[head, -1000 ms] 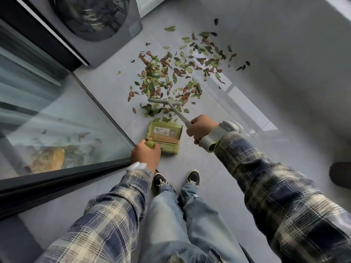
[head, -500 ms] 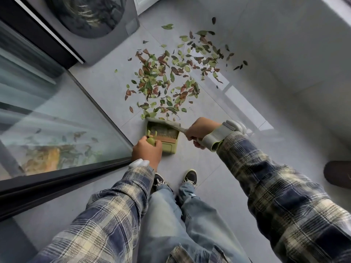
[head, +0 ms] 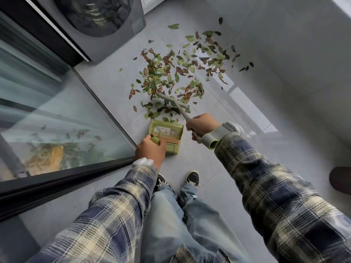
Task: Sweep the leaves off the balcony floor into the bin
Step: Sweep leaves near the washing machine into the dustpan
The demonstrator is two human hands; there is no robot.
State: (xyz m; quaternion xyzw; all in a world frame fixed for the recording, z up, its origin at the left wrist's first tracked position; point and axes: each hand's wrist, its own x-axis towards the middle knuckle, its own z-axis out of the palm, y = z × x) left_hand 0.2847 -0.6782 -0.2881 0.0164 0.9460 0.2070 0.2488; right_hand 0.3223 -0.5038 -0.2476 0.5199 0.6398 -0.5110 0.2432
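Leaves (head: 171,76) crowd the dustpan (head: 172,148) lip; left hand (head: 151,149) grips its handle, right hand (head: 202,125) grips the brush (head: 171,100); open floor (head: 218,160) rightward

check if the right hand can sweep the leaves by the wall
Likely yes, with a stretch: the right hand grips the broom, and only open floor and leaves lie before the wall.

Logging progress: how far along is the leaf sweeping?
Done: little; the green plastic dustpan looks nearly empty. In hand: left hand grips its handle, right hand holds the grey T-shaped brush among the nearest green and brown leaves. Left: most leaves, scattered on the grey tiled floor; no bin visible.
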